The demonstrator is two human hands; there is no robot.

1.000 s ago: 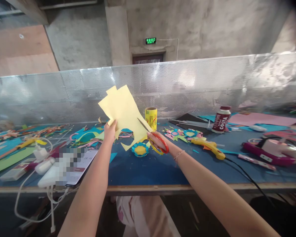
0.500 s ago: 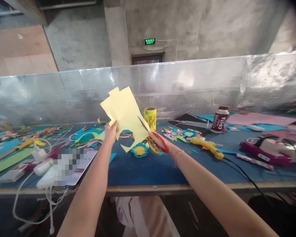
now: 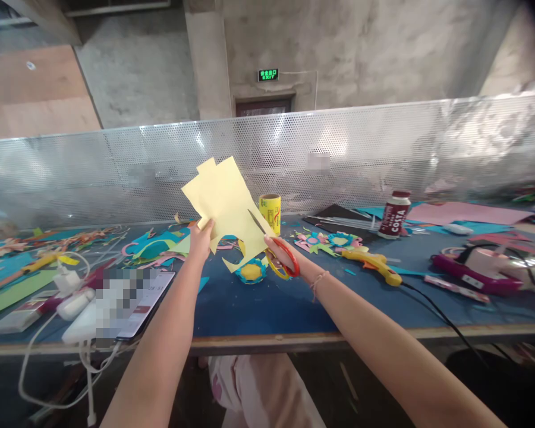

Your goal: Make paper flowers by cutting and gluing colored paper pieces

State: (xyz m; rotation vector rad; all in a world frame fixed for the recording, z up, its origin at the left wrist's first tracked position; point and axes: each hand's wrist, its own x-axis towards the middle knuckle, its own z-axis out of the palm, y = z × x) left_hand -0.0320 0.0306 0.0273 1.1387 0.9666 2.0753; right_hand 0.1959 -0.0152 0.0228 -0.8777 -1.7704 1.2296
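A pale yellow sheet of paper (image 3: 225,193), its lower edge cut into curves, is held up above the table. My left hand (image 3: 201,239) pinches its lower left part between thumb and fingers. My right hand (image 3: 280,251) grips scissors (image 3: 293,261) with red and yellow handles, and the blades lie at the sheet's right edge. Whether the blades are apart is hard to see. Below the sheet, a blue paper flower with a yellow centre (image 3: 253,271) rests on the table. Just behind the scissors stands a yellow roll of tape (image 3: 271,209).
Paper flowers and scraps (image 3: 325,239) lie behind my right hand. To the right are a yellow glue gun (image 3: 374,265) with a black cord and a dark red bottle (image 3: 394,215). A phone (image 3: 148,303) and white cables lie at left. A perforated metal screen (image 3: 160,166) borders the back.
The view has shifted slightly. The cut strip at the sheet's lower edge has moved a little to the right. Both hands keep their hold.
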